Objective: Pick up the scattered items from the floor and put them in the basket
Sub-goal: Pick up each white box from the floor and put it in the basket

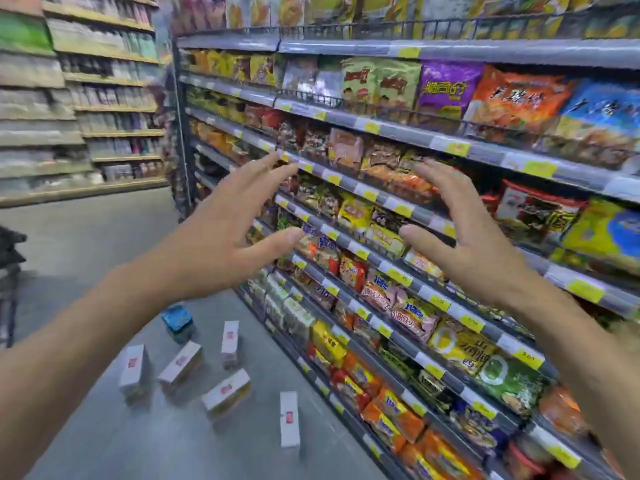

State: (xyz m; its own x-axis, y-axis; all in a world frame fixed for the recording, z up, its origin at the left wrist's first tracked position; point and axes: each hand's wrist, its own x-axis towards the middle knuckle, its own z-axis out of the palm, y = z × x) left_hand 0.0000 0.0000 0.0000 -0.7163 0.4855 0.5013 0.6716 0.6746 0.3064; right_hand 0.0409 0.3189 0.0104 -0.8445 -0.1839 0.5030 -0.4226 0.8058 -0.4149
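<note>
The left hand (221,233) and right hand (474,244) hang raised nearest us, fingers spread loose and holding nothing. To start well, I'd say they should drop low and take each box by its long sides, one at a time. Below on the floor (86,254), near the shelves (381,202), lie five white boxes (180,367) and one blue pack (177,320); I cannot make out the basket for sure.

blue pack (177,322) standing on the floor (104,244), white boxes (180,367) with red labels scattered just beside it, tilted on edge, one flat box (290,419) lying farthest from the pack
</note>
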